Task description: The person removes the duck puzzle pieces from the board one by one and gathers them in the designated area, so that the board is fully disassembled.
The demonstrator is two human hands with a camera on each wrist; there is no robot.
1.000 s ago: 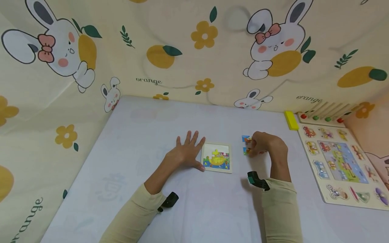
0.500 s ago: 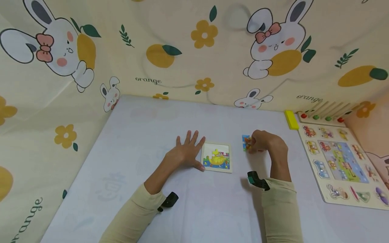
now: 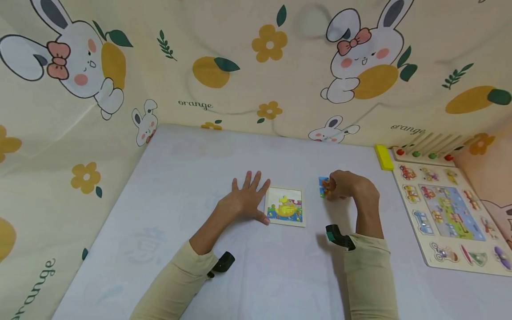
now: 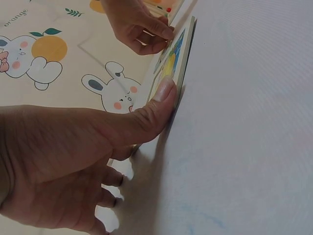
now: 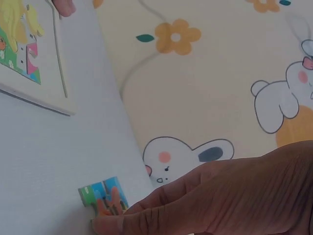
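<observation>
**What the table carries**

I see a pale lilac table (image 3: 180,178) set into a corner of cartoon-print fabric. Near its middle lies a small square duck puzzle board (image 3: 286,207), flat on the surface, with my left hand (image 3: 245,201) resting flat on the table against the board's left edge, thumb touching its frame. Just to the right of the board lie a few loose puzzle pieces (image 3: 323,187), blue, green and orange, with my right hand (image 3: 352,189) on them. Along the right side lies a large wooden peg puzzle (image 3: 448,213). At the far right edge I see a yellow block (image 3: 383,158) beside a wooden sorting rack (image 3: 424,153) with coloured knobs.
</observation>
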